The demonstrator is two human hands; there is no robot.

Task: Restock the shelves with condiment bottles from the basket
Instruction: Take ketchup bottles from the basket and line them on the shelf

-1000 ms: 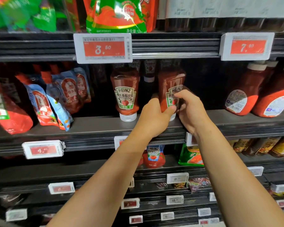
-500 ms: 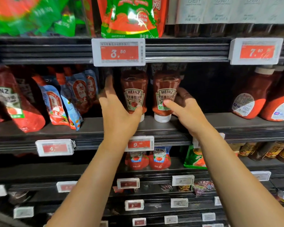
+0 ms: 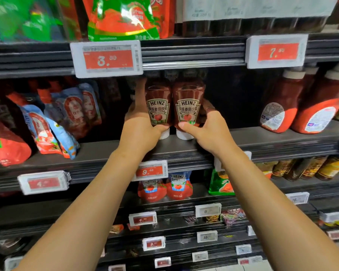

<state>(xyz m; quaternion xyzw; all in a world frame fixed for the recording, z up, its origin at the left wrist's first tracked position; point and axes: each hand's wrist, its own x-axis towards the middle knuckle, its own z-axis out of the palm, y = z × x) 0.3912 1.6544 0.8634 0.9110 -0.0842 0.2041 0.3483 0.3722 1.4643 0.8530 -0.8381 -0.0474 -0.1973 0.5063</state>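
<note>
With both bottles upright, cap-down on the shelf [image 3: 262,137], left hand [image 3: 141,132] wraps the 9 o'clock bottle [image 3: 158,102], right hand [image 3: 209,130] wraps the 3 o'clock bottle [image 3: 188,102]; sides touching, axes vertical.

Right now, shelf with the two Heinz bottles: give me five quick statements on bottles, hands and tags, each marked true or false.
1. The left hand grips the left Heinz bottle. True.
2. The two Heinz bottles stand far apart. False: the right Heinz bottle stands right beside the left one, sides close or touching.
3. Both bottles stand cap down on the shelf. True.
4. The right hand hangs free of the bottles. False: its thumb and fingers grip the right bottle.
5. The price tag above the bottles reads 9. False: it starts with 3; the tag below the shelf starts with 9.
</note>
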